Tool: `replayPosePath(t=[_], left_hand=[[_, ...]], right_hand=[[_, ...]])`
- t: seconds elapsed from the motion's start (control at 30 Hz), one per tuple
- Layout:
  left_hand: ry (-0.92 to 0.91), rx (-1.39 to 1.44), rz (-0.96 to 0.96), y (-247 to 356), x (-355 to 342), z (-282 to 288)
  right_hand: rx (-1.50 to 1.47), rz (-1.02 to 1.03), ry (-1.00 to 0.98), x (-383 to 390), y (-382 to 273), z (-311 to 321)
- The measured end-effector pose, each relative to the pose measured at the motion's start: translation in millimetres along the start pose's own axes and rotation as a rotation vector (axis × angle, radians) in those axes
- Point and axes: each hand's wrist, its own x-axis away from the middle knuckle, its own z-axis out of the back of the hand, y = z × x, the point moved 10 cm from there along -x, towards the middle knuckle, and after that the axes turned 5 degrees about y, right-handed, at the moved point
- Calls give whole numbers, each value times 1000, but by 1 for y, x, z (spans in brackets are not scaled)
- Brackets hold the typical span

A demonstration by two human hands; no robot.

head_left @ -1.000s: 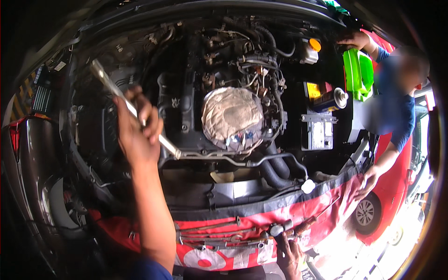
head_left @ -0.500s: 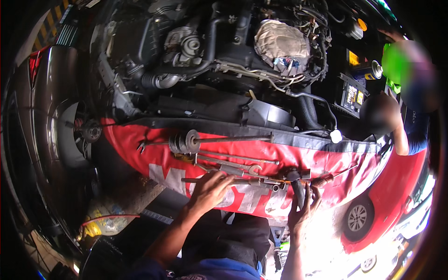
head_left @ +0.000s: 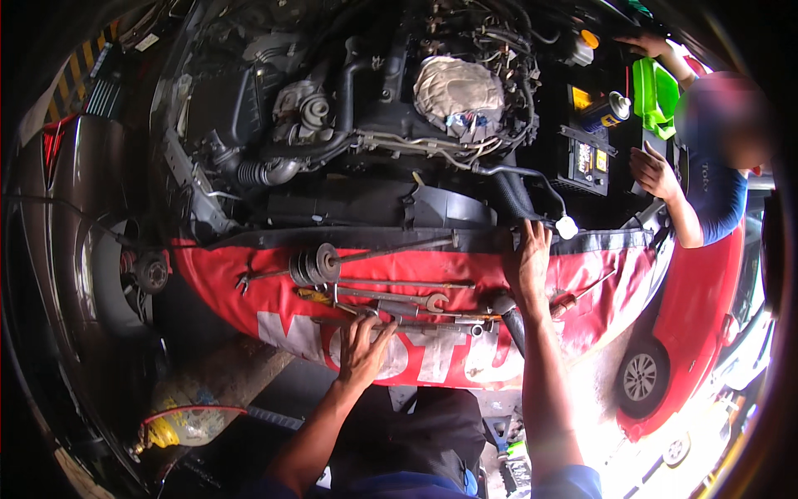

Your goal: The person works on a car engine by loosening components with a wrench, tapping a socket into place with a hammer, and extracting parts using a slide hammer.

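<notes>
My left hand (head_left: 363,351) rests at the near edge of a group of tools, fingers spread and touching a long metal bar (head_left: 416,324). My right hand (head_left: 530,262) stretches over the red fender cover (head_left: 216,274), its extended fingers at the cover's black upper edge. Beside the right forearm lies a dark hammer-like tool (head_left: 514,331), partly hidden. Between the hands are an open-end wrench (head_left: 436,302) and other rods. A rod with stacked round weights (head_left: 327,264) lies farther left, and a screwdriver (head_left: 567,306) lies right of my right forearm.
Beyond the cover is an open engine bay with a cloth-covered part (head_left: 459,90), a battery (head_left: 586,162) and a spray can (head_left: 607,112). At right, a person's hand (head_left: 655,170) rests near a green container (head_left: 654,96). A gas cylinder (head_left: 195,407) lies at lower left.
My right hand has left the hammer-like tool and reached forward to the cover's upper edge. My left hand stays by the tools. The other person's hand has shifted, and the view has moved slightly.
</notes>
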Motion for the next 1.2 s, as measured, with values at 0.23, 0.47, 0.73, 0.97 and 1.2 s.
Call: replayPosePath(t=[0.23,0.47,0.73,0.97,1.2], left_hand=[[198,-91,52,-42,-16,52],[-126,-88,136,-118,-98,69],[-301,134,161,-145,-118,56],[-374,398,256,-154,-128,52],[-91,777,518,-147,-189,94]], right_hand=[[11,6,80,-24,-9,-4],[-100,98,223,-139,-56,-25],[-62,142,175,-250,-101,-91],[-54,134,275,-254,-94,-104],[-63,52,285,-258,-92,-100]])
